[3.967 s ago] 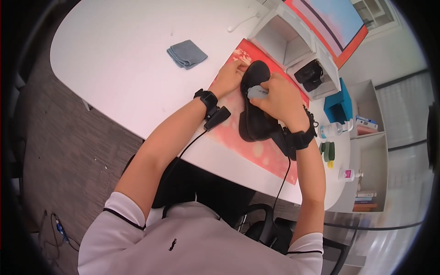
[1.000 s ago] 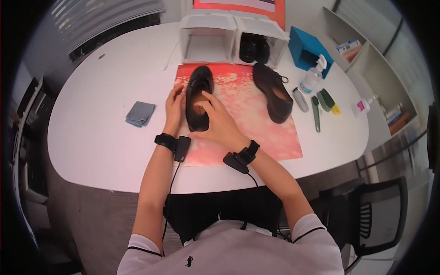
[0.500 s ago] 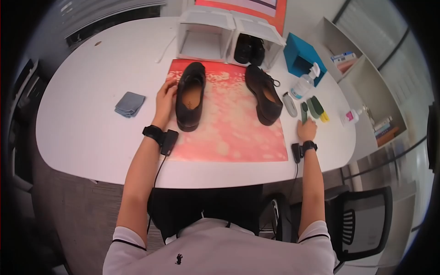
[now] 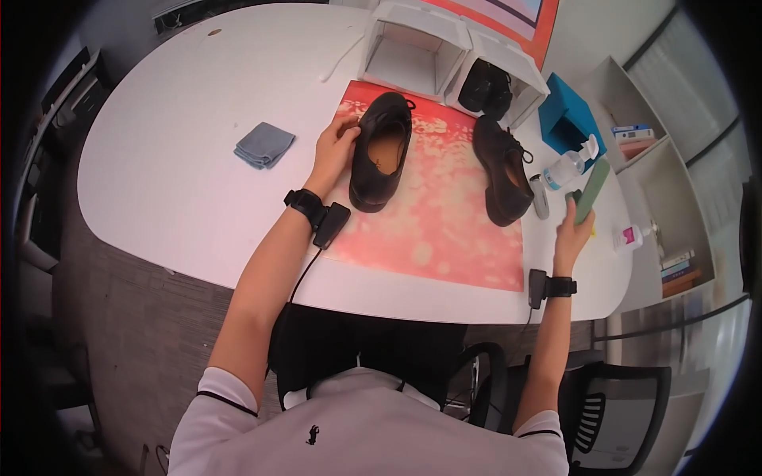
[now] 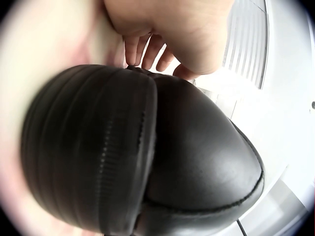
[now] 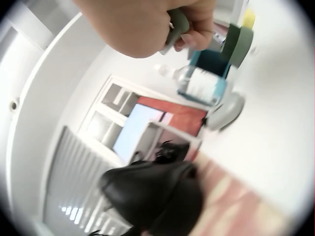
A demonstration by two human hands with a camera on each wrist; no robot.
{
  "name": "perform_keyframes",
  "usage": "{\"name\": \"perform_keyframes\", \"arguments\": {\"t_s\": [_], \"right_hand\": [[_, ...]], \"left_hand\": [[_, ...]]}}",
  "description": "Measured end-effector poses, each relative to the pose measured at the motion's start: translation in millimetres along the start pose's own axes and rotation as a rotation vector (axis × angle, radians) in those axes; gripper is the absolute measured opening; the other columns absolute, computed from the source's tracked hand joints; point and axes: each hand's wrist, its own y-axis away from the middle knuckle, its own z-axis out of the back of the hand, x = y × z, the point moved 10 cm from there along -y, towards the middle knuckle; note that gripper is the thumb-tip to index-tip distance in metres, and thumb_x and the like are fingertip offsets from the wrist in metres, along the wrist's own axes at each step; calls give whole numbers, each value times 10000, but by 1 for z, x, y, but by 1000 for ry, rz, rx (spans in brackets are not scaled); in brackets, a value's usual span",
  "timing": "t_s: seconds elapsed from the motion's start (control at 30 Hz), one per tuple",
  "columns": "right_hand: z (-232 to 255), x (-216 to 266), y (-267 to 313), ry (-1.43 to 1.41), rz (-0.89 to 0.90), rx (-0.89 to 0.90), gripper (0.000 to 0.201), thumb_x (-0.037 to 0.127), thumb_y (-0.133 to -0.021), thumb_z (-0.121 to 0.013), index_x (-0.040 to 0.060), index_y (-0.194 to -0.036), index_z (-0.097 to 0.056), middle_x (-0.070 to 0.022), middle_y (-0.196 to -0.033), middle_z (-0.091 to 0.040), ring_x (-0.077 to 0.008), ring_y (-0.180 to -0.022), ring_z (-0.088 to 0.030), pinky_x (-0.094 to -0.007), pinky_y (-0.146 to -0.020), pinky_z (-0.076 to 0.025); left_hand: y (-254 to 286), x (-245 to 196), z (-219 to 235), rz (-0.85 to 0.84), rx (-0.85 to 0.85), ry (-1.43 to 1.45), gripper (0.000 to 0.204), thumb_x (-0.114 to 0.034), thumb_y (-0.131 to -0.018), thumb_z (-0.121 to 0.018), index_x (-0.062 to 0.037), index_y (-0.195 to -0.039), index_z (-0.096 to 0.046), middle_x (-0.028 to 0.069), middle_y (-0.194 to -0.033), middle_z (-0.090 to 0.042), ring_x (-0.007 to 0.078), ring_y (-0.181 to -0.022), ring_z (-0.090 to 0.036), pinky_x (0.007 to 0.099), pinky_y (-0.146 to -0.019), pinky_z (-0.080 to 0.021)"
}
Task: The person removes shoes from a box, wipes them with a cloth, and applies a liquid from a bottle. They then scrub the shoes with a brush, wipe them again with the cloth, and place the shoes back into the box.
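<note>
A black lace-up shoe point(image 4: 379, 163) lies on the red and pink mat point(image 4: 429, 254), its heel toward me. My left hand point(image 4: 333, 151) rests at its left side, fingers near the lacing; the heel fills much of the left wrist view, with the fingers point(image 5: 152, 51) beyond it. At the right, my right hand point(image 4: 573, 234) holds a slim green brush point(image 4: 591, 190) raised over the table; in the right wrist view its green handle point(image 6: 177, 27) shows between curled fingers. The second black shoe point(image 4: 502, 174) stands on the mat's right part.
Behind the mat stand two white boxes, one bare inside point(image 4: 405, 51), the other point(image 4: 516, 59) with black shoes. Right of the mat are a grey oval tool point(image 4: 540, 197), a spray bottle point(image 4: 563, 169), a teal box point(image 4: 567, 119) and a white bottle point(image 4: 629, 238). A grey cloth point(image 4: 266, 145) lies left.
My right hand has left the left shoe, reached the right side and lifted the green brush off the table. My left hand stays beside the shoe. The head view has turned.
</note>
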Motion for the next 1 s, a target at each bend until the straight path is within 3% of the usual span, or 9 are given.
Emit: {"name": "perform_keyframes", "arguments": {"t_s": [0.1, 0.13, 0.17, 0.27, 0.37, 0.5, 0.77, 0.9, 1.0], "right_hand": [[-78, 71, 36, -20, 210, 158, 283, 254, -857, -780, 26, -920, -625, 34, -674, -485, -57, -542, -424, -250, -470, -342], [-113, 90, 62, -144, -92, 319, 305, 264, -863, -773, 50, -793, -567, 33, -654, -483, -56, -519, -420, -256, -464, -331], [-150, 74, 65, -133, 86, 382, 312, 277, -870, -766, 55, -788, -563, 29, -639, -491, -62, -488, -415, -253, -444, -315], [-243, 75, 118, -465, -374, 740, 322, 307, -858, -783, 48, -786, -605, -4, -679, -562, -89, -543, -540, -252, -441, -409], [-282, 85, 138, -527, -485, 698, 342, 315, -831, -809, 26, -799, -629, -36, -754, -620, -122, -646, -630, -258, -496, -497], [-290, 82, 151, -722, -589, 754, 294, 242, -837, -790, -18, -902, -669, -41, -825, -651, -142, -748, -669, -248, -631, -548], [-283, 32, 149, -810, -567, 577, 86, 87, -849, -632, 41, -781, -609, 7, -746, -587, -77, -617, -531, -251, -545, -405], [-279, 50, 156, -727, -531, 605, 88, 85, -846, -626, 55, -771, -592, 9, -745, -581, -88, -642, -540, -253, -580, -425], [-274, 62, 156, -743, -499, 622, 82, 91, -847, -629, 53, -783, -595, 7, -751, -584, -90, -644, -543, -263, -582, -433]], "left_hand": [[1, -1, 1, 3, -14, -9, 356, -97, -933, -608, 46, -1258, -596, 157, -1195, -666, 210, -1107, -631, 298, -971, -477], [0, -1, 1, 9, -9, -6, 355, -91, -933, -605, 46, -1260, -594, 158, -1196, -665, 209, -1109, -630, 299, -970, -478], [1, -1, 1, 13, -3, -4, 354, -85, -933, -602, 47, -1261, -593, 160, -1197, -664, 209, -1110, -629, 299, -969, -478], [4, -6, -2, -4, 27, -33, 364, -102, -949, -575, 46, -1282, -576, 151, -1200, -653, 193, -1120, -612, 291, -977, -469], [6, -5, -6, 15, 59, -6, 404, -118, -959, -559, 42, -1328, -525, 133, -1233, -622, 180, -1150, -585, 280, -1009, -447], [5, -3, -4, 72, 69, 110, 406, -106, -944, -558, 33, -1325, -526, 138, -1267, -605, 209, -1166, -585, 332, -1025, -443], [32, -16, -47, 369, 207, 467, 415, -210, -987, -559, 9, -1337, -514, 131, -1252, -620, 212, -1165, -579, 350, -1046, -450], [55, 2, -59, 668, 238, 596, 389, -307, -1003, -569, -24, -1269, -578, 102, -1143, -684, 160, -985, -690, 308, -885, -574], [50, 14, -57, 678, 290, 667, 404, -338, -1001, -575, -33, -1266, -582, 101, -1140, -686, 165, -920, -713, 293, -793, -603]]}}
